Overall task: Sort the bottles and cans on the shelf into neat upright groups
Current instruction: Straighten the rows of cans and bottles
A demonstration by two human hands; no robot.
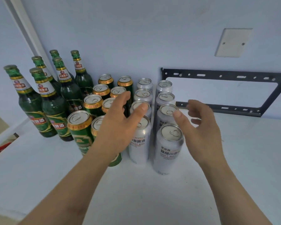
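Several green glass bottles [53, 111] stand upright at the back left of the white shelf [152, 192]. Right of them stand two rows of green cans [79, 132], then two rows of white cans [168, 146] running back to the wall. My left hand [120, 124] hovers with relaxed, spread fingers over the green and white cans, holding nothing; it hides part of some cans. My right hand [199, 127] hangs loosely curled just right of the white cans, its thumb near a can top, gripping nothing.
A black metal mounting bracket [225, 91] is fixed to the wall behind the shelf at the right, with a white cover plate [233, 43] above it. The shelf's left edge drops off near a red object [0, 150].
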